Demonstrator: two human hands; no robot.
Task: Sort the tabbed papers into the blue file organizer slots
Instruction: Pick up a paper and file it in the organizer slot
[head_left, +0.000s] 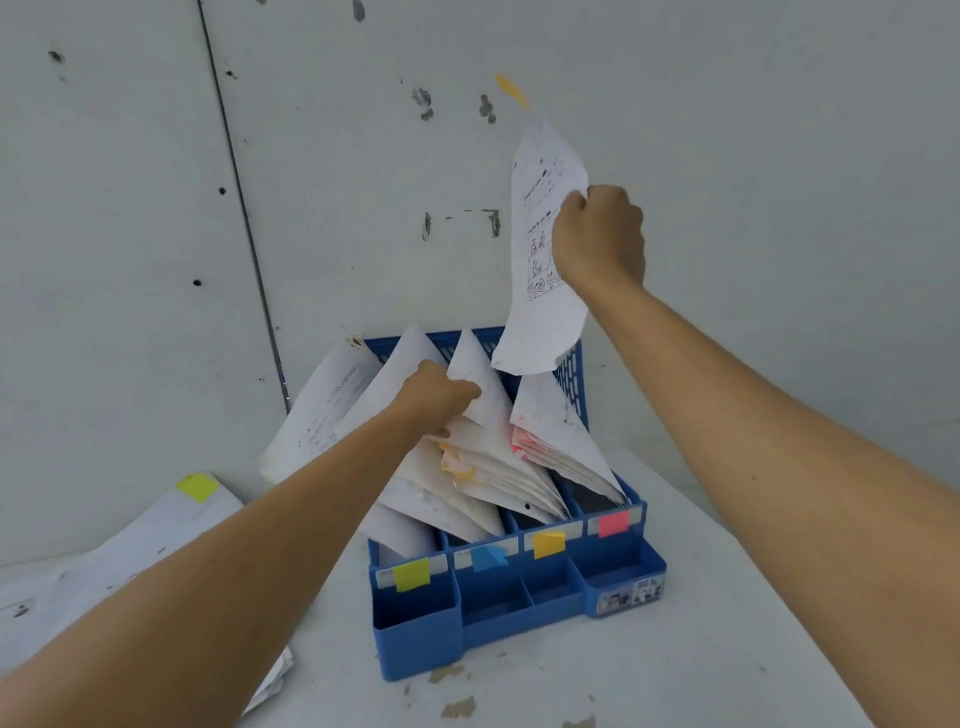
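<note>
1. Scuffed white wall (363, 182) behind, dotted with dark marks and crossed by a thin vertical seam; white table (675, 649) below, paint chipped near the front.
2. On the table, close against the wall: blue file organizer (415, 639), plastic, with a perforated back panel, four upright slots and a row of low open compartments along the front.
3. On the pale strip at the front of each slot, one sticky marker, left to right: yellow tab (411, 574), blue tab (488, 557), orange tab (549, 544), pink tab (613, 523).
4. Filed papers (493, 467) in the slots: white sheets leaning left and fanning out, with orange flags on the bunch behind the orange tab and pink ones on the bunch at the right.
5. Left hand (436, 397) among the filed papers above the middle slots, fingers curled round a bunch of sheets, thumb against a leaning page.
6. Right hand (600, 239) raised above the organizer's back right corner, fingers closed tight on the edge of a printed sheet (540, 322), curled and hanging, with a blurred yellow flag (511, 91) at its top.
7. On that sheet: black lines of text and small boxed drawings, too blurred to read.
8. Sticker (631, 595) on the front right compartment, writing too small to read.
9. Loose stack (130, 545) of white pages on the table at the left, yellow-green flag (196, 487) on top.
</note>
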